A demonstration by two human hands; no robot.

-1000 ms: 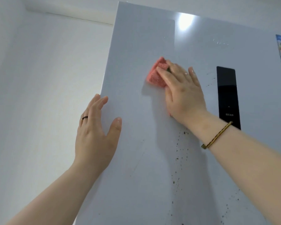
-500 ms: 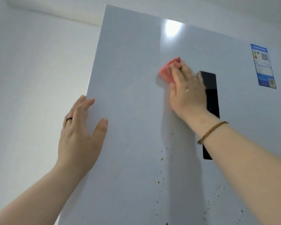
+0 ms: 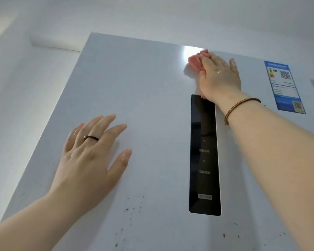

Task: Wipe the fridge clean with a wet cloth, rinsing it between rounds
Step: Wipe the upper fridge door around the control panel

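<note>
The pale grey fridge door fills the view. My right hand presses a pink cloth flat against the door near its top edge, fingers straight over the cloth; most of the cloth is hidden under the palm. My left hand lies flat on the door near its left edge, fingers spread, wet, with a dark ring on one finger. Small brown specks dot the door below the left hand and along the bottom.
A black control panel runs vertically down the door under my right wrist. A blue energy label sticks at the upper right. White wall lies left of the fridge and above it.
My right hand has slid the cloth up and to the right, from beside the black panel to the door's top edge. My left hand has shifted inward onto the door face.
</note>
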